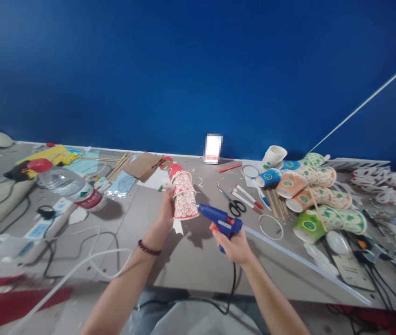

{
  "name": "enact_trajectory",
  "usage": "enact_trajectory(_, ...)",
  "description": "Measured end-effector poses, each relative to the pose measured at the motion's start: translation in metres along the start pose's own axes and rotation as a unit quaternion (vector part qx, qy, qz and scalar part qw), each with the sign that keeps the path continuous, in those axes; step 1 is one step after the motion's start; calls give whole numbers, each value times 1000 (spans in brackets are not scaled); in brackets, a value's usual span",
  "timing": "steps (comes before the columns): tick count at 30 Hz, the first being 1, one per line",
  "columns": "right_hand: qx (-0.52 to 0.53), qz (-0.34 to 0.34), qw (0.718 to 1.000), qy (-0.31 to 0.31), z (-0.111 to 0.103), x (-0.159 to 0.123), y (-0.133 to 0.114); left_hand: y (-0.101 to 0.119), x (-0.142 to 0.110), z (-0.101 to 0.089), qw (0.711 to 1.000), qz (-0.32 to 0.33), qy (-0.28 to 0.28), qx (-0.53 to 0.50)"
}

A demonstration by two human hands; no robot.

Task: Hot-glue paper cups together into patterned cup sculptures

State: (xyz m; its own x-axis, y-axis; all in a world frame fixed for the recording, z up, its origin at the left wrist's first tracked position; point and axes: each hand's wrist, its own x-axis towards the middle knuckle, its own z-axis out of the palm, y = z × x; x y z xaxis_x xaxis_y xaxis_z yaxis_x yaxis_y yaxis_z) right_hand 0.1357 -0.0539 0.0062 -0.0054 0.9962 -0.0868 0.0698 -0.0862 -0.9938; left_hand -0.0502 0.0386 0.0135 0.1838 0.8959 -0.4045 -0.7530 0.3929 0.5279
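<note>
My left hand is closed around a column of red-and-white scale-patterned paper cups, raised over the table. A white paper piece with a notched end sticks out below the lowest cup. In my right hand is a blue hot glue gun, gripped by its handle with a finger near the orange trigger. Its nozzle points left and is at the side of the lower cup; whether it touches, I cannot tell. A long translucent glue stick extends from the gun's rear toward the lower right.
Black-handled scissors, markers and several paper cups lie to the right. At left are a water bottle, a power strip and a brown paper bag. A phone leans against the blue wall.
</note>
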Motion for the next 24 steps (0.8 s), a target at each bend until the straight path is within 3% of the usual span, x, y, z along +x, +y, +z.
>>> enact_trajectory(7,-9,13,1000,-17,-2,5,14,1,0,2,1000,12,12,-1)
enact_trajectory(14,-52,-5,997,-49,-6,7,4,-1,1,-2,1000,12,-19,5)
enact_trajectory(24,-82,-22,996,-36,-7,6,5,0,3,-4,1000,24,-9,4)
